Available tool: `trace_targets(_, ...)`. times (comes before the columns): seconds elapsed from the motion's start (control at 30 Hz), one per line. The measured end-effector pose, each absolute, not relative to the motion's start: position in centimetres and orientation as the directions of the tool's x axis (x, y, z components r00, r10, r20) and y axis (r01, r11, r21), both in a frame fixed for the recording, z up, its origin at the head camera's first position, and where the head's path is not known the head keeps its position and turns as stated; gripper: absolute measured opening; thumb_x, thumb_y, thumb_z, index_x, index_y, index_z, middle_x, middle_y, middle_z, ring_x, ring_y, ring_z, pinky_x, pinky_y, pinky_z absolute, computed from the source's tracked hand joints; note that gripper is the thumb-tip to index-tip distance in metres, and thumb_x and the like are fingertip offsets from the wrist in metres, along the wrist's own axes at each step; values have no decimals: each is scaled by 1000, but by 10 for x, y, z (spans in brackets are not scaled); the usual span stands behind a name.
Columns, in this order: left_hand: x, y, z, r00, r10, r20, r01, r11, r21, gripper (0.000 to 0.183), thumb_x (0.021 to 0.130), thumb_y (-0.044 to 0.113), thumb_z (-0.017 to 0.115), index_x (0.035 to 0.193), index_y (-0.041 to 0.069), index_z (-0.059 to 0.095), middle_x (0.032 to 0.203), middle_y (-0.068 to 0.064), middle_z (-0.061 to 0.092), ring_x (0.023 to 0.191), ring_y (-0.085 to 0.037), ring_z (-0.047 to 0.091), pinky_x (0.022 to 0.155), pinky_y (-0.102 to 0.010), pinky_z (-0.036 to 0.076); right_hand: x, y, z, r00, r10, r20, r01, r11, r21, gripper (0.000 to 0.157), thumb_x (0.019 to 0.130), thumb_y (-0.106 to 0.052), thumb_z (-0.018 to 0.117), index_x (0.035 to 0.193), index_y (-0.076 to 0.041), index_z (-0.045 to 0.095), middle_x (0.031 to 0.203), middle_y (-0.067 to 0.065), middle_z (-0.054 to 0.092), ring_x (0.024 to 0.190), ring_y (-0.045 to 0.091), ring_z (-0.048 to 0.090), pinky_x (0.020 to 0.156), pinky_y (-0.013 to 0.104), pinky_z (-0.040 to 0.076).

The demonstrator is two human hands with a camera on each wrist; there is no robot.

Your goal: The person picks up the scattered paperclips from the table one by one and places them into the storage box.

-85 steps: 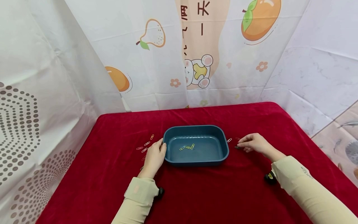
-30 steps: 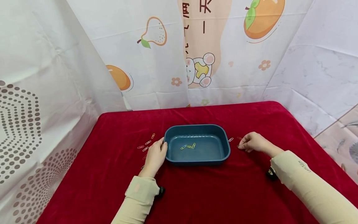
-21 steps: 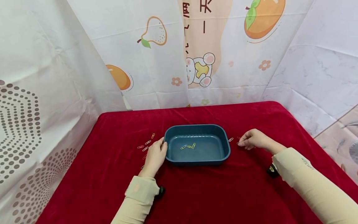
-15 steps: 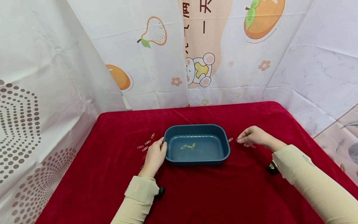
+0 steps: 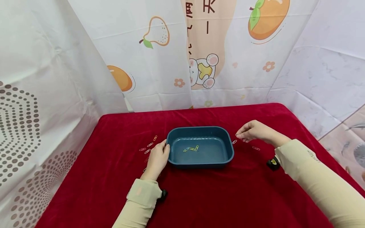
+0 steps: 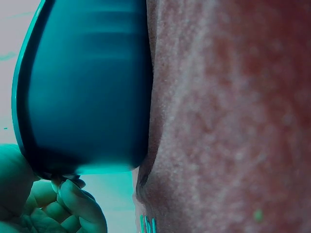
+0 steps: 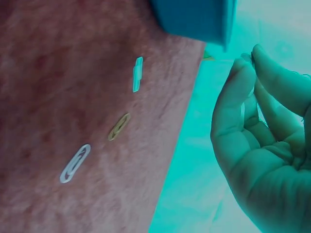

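Observation:
A dark blue rectangular tray stands on the red cloth. My left hand grips its left wall, with the thumb at the rim; the left wrist view shows the fingers at the tray's edge. Inside the tray lie several yellow and blue paper clips. My right hand is raised over the cloth just right of the tray, thumb and forefinger pinched on a small paper clip, mostly hidden by the fingertips. Under and beside that hand lie a white clip and a pink clip.
Several loose paper clips lie left of the tray, some partly behind my left hand. A yellowish clip lies between two others in the right wrist view. Printed curtains hang behind the red-covered table.
My right hand has picked the dark clip off the cloth and moved up and left toward the tray, uncovering the pink clip. My left hand stays on the tray.

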State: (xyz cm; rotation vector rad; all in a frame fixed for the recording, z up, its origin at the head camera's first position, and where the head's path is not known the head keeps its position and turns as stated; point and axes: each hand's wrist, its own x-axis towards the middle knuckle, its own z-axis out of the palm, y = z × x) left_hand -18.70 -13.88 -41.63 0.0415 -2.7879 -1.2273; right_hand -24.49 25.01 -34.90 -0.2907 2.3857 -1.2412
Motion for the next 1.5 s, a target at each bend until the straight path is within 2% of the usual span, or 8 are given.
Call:
trace_targets(0.3,-188,-140,-416,-996,-61,71,12,677,736,45,103,22,49,142,0,52,127,-19,63,112,-31,60,99,-49,50,-254,231,-333,-887,-377,-268,-11,596,-803,34,92,-18,69,115,8,68,96,4,75,80,21,68,79,34,59)
trace_targets(0.5,-189,-141,-418,-995,-61,75,13,679,734,44,103,22,49,141,0,53,124,-18,64,104,-29,59,94,-47,51,-260,216,-327,-880,-400,-256,-28,583,-812,36,93,-18,68,117,9,67,102,13,74,79,20,68,77,30,58)
trace_targets(0.7,-189,-142,-417,-995,-62,73,12,675,737,44,103,22,49,142,1,52,124,-18,64,107,-30,60,97,-48,50,-265,200,-325,-876,-408,-258,-26,575,-818,38,92,-20,69,118,9,67,101,17,73,77,19,67,78,34,59)
trace_targets(1.07,-189,-142,-416,-996,-56,70,14,674,739,45,103,23,48,142,1,52,126,-19,63,110,-30,59,99,-48,50,-271,175,-323,-863,-438,-250,-51,569,-821,33,92,-20,70,115,5,70,93,7,73,76,21,66,74,30,57)
trace_targets(1.3,-189,-140,-417,-995,-60,78,17,672,740,45,103,22,49,141,0,52,127,-20,63,110,-31,60,99,-49,50,-276,161,-325,-855,-453,-252,-69,580,-812,34,92,-19,69,116,6,69,105,21,72,78,24,67,74,31,58)
trace_targets(1.5,-188,-140,-417,-995,-61,74,14,667,745,45,103,22,49,141,-1,52,127,-19,63,111,-31,60,99,-49,50,-277,151,-329,-859,-447,-249,-68,582,-810,33,92,-18,70,114,7,70,107,25,70,79,29,67,72,31,58)
